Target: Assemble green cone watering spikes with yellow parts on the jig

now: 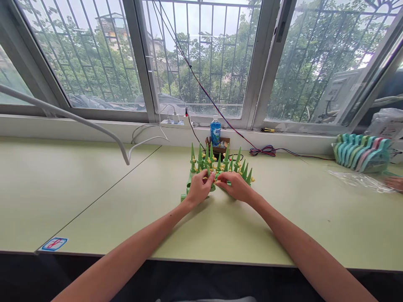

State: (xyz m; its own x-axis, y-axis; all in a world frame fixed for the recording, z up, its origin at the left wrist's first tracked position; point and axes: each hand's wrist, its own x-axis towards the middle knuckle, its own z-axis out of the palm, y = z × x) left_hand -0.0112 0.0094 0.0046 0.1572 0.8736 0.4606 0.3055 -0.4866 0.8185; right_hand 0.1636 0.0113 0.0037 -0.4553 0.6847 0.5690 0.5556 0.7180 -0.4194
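A cluster of green plastic cone-shaped pieces (220, 161) with small yellow parts stands on the pale green table (283, 218), in the middle near the window. My left hand (199, 188) and my right hand (236, 186) rest at the front of the cluster, side by side. Both have their fingers curled in a pinch on a green piece with a yellow part between them. A flat green piece (184, 196) lies under the left hand's outer edge.
A blue-labelled bottle (215, 132) and a small brown box (220, 146) stand behind the cluster. Red and black wires (264, 150) run along the sill. Pastel plastic pieces (362, 153) stack at the far right, beside clear wrap and another person's hand (395, 183). A white cable (94, 126) hangs left.
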